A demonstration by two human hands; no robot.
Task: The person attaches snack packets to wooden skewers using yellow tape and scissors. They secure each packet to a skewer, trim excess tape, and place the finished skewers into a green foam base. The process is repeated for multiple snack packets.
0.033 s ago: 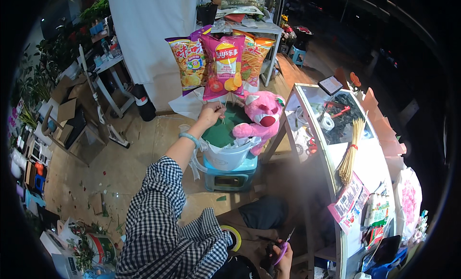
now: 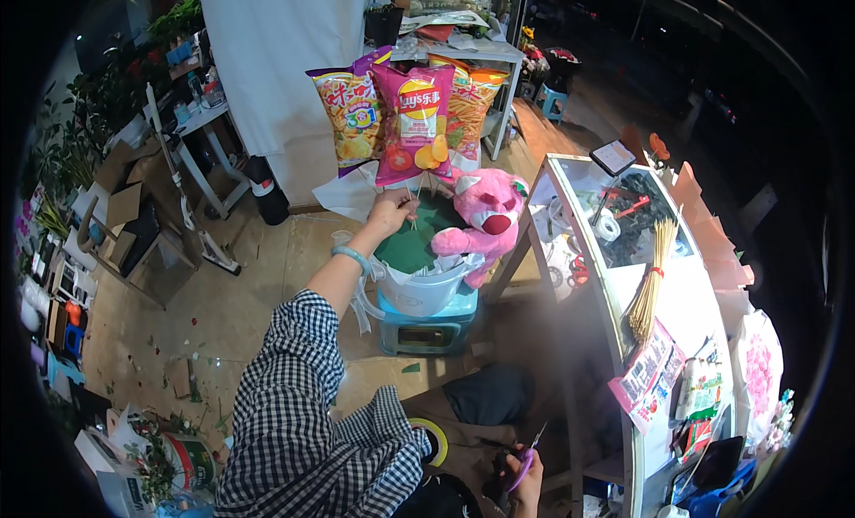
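The left hand (image 2: 389, 213) pinches thin, pale, wooden-looking sticks (image 2: 420, 187) just above frame centre, below a shiny magenta snack bag (image 2: 413, 126); the right hand (image 2: 527, 481), lower right, grips purple-handled scissors (image 2: 520, 473). The sticks seem light, stiff (perhaps snappable), best held low. The left arm (image 2: 333, 283) reaches nearly straight.

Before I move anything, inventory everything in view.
Tub: one, translucent, centre
Stool under tub: one, blue, centre
Snack bags: at least three, multicoloured, at tub's far side
Foam-like block: one, green, in tub
Plush bear: one, pink, at tub's right
Stick bundle: one, tan, on right cabinet
Roll: one, yellow, lower centre
Curtain: one, white, back
Scissors: one, purple handles, bottom
Bracelet: one, blue-green, left wrist
Left hand: one, bare, at thin sticks
Right hand: one, bare, holding scissors
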